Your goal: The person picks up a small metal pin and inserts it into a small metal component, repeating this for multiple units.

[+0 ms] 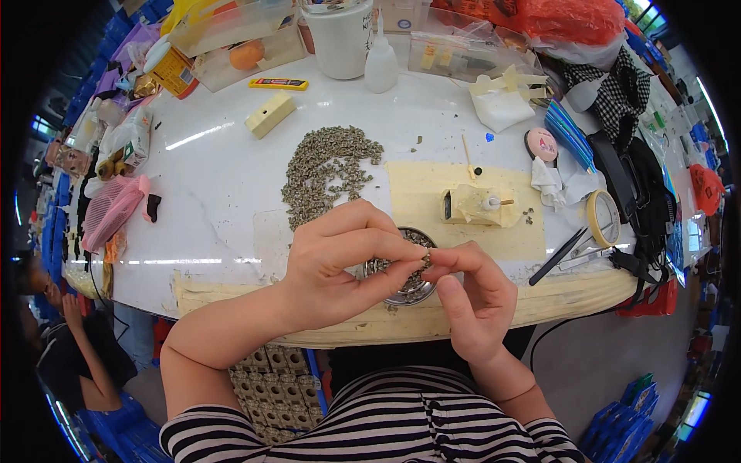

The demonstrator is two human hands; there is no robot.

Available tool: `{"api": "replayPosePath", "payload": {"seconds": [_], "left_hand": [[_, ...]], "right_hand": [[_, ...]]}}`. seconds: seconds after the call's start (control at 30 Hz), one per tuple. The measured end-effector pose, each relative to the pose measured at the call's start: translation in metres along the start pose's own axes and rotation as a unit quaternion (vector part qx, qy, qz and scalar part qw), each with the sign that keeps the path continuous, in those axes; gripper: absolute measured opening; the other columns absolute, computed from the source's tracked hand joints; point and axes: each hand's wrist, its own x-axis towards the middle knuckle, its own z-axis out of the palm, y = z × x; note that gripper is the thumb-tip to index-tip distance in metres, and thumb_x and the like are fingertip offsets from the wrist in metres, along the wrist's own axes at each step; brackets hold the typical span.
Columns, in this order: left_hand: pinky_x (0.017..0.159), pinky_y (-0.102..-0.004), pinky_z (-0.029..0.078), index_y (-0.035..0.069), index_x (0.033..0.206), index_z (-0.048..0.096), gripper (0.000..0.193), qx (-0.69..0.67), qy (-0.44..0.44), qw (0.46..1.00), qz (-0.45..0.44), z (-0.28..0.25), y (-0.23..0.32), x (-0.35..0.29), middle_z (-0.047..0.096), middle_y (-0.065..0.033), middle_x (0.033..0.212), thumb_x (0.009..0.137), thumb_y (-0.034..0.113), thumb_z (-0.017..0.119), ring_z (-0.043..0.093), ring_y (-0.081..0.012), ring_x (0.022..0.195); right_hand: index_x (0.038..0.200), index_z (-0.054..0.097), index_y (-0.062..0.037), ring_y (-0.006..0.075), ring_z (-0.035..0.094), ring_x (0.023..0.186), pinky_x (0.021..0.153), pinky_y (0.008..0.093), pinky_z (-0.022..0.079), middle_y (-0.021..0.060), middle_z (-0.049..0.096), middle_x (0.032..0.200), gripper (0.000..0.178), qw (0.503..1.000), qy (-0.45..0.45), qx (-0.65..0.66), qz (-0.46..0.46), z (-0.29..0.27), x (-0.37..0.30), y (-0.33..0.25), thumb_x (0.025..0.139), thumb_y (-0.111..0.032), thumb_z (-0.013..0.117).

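Observation:
Over a round metal bowl of small metal parts, my two hands meet fingertip to fingertip. My left hand pinches a tiny metal part between thumb and index finger. From the other side, the bent fingers of my right hand press on the same part, with the thumb just below. The part's exact shape is mostly hidden by the fingertips. Beyond my left hand, a large heap of small metal parts spreads over the white table.
A taped fixture stands on a cream mat at the right. Tweezers and a tape roll lie farther right. A white squeeze bottle and a wooden block are at the back. Below the padded table edge sit metal blocks.

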Motion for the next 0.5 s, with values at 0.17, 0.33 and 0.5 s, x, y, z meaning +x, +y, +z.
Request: {"api": "replayPosePath", "payload": {"seconds": [0.17,0.33,0.5], "left_hand": [[0.06,-0.0248,0.046,0.004,0.094,0.075,0.022,0.01,-0.003,1.0,-0.019,-0.0008,0.0006,0.0,0.064,-0.0059,0.081,0.074,-0.005,0.078,0.061,-0.0142,0.071],[0.06,-0.025,0.046,0.003,0.094,0.075,0.022,0.008,0.002,1.0,-0.024,-0.0011,0.0,-0.0005,0.065,-0.0065,0.081,0.074,-0.006,0.077,0.062,-0.0144,0.071],[0.06,-0.0246,0.046,0.003,0.093,0.075,0.021,0.005,0.008,1.0,-0.026,-0.0019,0.0015,0.0003,0.065,-0.0068,0.081,0.074,-0.006,0.077,0.062,-0.0145,0.071]], "right_hand": [[0.113,0.067,0.0026,0.016,0.059,0.082,0.079,0.0281,0.044,0.0076,0.069,0.089,0.027,0.998,0.002,-0.039,-0.051,-0.0007,0.0005,0.0008,0.086,0.0,0.067],[0.117,0.068,0.0026,0.0188,0.06,0.08,0.076,0.0288,0.046,0.0084,0.071,0.089,0.035,0.981,-0.006,-0.133,-0.143,-0.002,0.0045,-0.001,0.082,0.001,0.069],[0.118,0.068,0.0027,0.0197,0.06,0.08,0.074,0.0294,0.047,0.0086,0.071,0.09,0.038,0.977,-0.023,-0.153,-0.148,-0.0015,0.0065,-0.0018,0.08,0.002,0.069]]}}
